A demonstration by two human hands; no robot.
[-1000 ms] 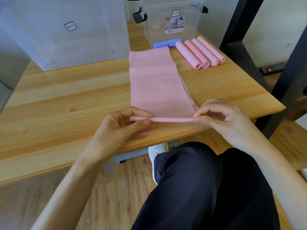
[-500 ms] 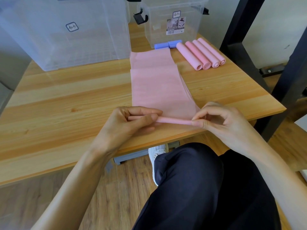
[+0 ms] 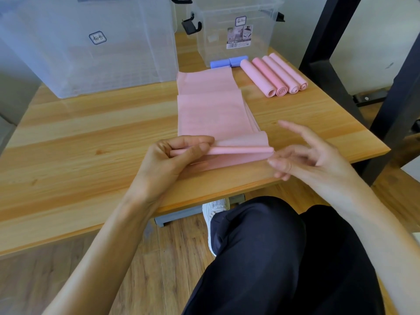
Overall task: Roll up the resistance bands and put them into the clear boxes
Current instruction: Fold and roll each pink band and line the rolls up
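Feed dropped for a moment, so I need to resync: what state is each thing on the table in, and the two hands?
Pink band: mostly flat, near end rolled into a thin tube.
Left hand: pinching the tube's left end.
Right hand: open, fingers spread, at the tube's right end.
Four pink rolls: rolled, on the table.
Blue rolls: rolled, outside the boxes.
Small clear box: lid off.
Large clear box: top out of view.

left hand [image 3: 168, 160] pinching, right hand [image 3: 309, 155] spread loose

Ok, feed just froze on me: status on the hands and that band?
Left hand pinching the roll's left end. Right hand open, off the pink band. Roll barely started, the rest flat on the table. Nothing in the way.
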